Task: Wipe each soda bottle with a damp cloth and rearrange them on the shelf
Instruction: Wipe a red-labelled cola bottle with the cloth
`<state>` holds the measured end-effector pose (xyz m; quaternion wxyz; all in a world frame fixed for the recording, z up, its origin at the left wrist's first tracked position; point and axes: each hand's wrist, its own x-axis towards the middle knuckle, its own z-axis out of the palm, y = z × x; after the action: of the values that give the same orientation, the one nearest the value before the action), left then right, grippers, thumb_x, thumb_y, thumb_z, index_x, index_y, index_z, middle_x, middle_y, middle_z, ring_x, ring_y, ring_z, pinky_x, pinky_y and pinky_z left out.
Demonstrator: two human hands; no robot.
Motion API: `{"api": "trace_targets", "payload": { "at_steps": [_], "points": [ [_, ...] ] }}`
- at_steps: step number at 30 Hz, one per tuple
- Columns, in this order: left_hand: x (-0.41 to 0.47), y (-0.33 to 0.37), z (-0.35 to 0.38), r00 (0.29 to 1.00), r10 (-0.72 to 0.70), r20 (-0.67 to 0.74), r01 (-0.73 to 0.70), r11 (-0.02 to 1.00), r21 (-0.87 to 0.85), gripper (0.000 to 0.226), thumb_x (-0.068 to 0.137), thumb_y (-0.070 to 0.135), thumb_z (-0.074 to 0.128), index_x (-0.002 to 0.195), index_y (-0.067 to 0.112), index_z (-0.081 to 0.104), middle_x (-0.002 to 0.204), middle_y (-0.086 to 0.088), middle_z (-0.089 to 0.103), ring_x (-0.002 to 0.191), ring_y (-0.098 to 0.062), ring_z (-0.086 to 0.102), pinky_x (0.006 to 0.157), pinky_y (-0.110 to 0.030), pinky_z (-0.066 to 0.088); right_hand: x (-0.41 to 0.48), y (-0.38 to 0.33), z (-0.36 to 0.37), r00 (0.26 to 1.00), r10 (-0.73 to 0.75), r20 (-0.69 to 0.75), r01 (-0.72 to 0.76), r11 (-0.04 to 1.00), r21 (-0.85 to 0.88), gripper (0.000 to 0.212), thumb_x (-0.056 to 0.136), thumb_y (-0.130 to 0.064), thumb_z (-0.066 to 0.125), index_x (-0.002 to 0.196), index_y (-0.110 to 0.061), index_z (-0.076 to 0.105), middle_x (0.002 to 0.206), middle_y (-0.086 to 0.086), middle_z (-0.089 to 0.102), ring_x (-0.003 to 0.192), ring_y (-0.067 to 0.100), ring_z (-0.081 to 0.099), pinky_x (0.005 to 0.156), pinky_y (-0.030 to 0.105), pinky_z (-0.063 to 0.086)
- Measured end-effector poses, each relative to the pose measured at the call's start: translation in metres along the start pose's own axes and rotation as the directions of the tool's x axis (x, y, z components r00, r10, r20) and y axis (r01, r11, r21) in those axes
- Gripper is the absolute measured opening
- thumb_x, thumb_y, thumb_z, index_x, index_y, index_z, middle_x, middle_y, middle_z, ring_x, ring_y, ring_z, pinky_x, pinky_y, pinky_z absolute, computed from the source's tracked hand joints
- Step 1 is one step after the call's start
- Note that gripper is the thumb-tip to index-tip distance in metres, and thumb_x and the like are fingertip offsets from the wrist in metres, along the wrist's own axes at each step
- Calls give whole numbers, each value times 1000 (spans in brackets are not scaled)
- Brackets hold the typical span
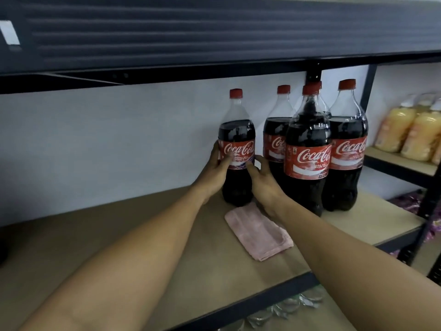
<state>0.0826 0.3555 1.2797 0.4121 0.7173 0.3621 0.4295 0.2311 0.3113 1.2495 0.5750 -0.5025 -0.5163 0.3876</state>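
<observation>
Several cola bottles with red caps and red labels stand on the wooden shelf (pixel 119 235). The leftmost bottle (pixel 236 130) stands apart, close to the back wall. My left hand (pixel 216 172) curls round its left side at the label. My right hand (pixel 263 180) is at its right side, fingers fairly straight and touching or nearly touching it. The other bottles form a cluster to the right, with the nearest one (pixel 307 151) in front. A folded pink cloth (pixel 259 231) lies flat on the shelf below my right wrist; neither hand holds it.
A dark shelf board (pixel 167 32) hangs low overhead. A black upright post (pixel 429 204) stands at the right. Yellow drink bottles (pixel 405 130) fill the neighbouring shelf at the far right. Shiny packets (pixel 286 309) lie on the level below.
</observation>
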Motion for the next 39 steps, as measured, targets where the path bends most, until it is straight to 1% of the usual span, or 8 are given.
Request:
{"api": "trace_targets", "payload": {
  "at_steps": [5, 11, 16, 24, 29, 32, 36, 39],
  "points": [
    [-19, -4, -31, 997, -15, -76, 18, 999, 40, 64, 109, 49, 41, 165, 38, 11, 144, 17, 43, 130, -2, 43, 100, -14, 40, -2, -7, 23, 992, 43, 117, -37, 998, -52, 62, 108, -59, 44, 161, -46, 14, 155, 5, 55, 139, 24, 56, 106, 34, 47],
    [-57, -4, -62, 992, -19, -121, 31, 995, 96, 72, 102, 63, 41, 163, 47, 5, 164, 3, 38, 142, -15, 44, 117, -41, 40, -28, -24, 49, 971, -48, 235, 84, 985, -149, 67, 108, -55, 44, 165, -42, 10, 163, 3, 45, 145, 23, 48, 106, 26, 40],
    [-99, 9, -71, 989, 17, -145, 3, 990, 141, 70, 94, 74, 45, 153, 65, 7, 163, 6, 39, 141, -18, 49, 118, -47, 43, -63, -30, 57, 963, -75, 260, 121, 979, -166, 72, 104, -63, 47, 163, -49, 8, 163, 0, 44, 145, 23, 49, 120, 45, 42],
    [-163, 31, -53, 978, 141, -154, -128, 987, 94, 57, 99, 66, 47, 148, 66, 18, 140, 44, 43, 133, 8, 50, 111, -25, 45, -141, -46, 38, 949, -156, 273, 215, 956, -198, 72, 101, -67, 47, 160, -57, 7, 156, -17, 44, 139, 9, 46, 115, 35, 40],
    [-177, 31, -38, 954, 215, -207, -206, 976, 67, 78, 97, 60, 51, 163, 38, 16, 149, 23, 48, 131, 1, 56, 104, -22, 50, -160, -46, 33, 947, -172, 271, 234, 948, -217, 70, 93, -83, 43, 153, -68, 11, 155, -20, 48, 142, 13, 51, 121, 53, 38],
    [-178, 30, -28, 945, 206, -253, -204, 978, 36, 73, 98, 57, 51, 161, 36, 21, 144, 21, 51, 125, 5, 58, 96, -15, 51, -153, -41, 27, 967, -170, 188, 211, 952, -224, 57, 102, -73, 35, 156, -58, 27, 158, -13, 50, 144, 15, 48, 120, 45, 38],
    [-174, 25, -20, 930, 193, -312, -211, 977, -23, 80, 91, 66, 55, 160, 35, 26, 139, 21, 59, 125, -3, 62, 102, -24, 53, -120, -6, 10, 997, -42, 63, 73, 770, -634, 45, 108, -50, 44, 145, -25, 52, 141, 11, 65, 126, 34, 61, 95, 38, 47],
    [-175, 25, -16, 914, 199, -352, -234, 970, -60, 98, 82, 81, 60, 160, 30, 28, 141, 15, 60, 126, -6, 62, 102, -24, 53, -115, 21, 11, 988, 113, 103, 35, 490, -871, 55, 104, -53, 46, 142, -14, 56, 146, 17, 57, 129, 39, 54, 101, 42, 45]
  ]
}}
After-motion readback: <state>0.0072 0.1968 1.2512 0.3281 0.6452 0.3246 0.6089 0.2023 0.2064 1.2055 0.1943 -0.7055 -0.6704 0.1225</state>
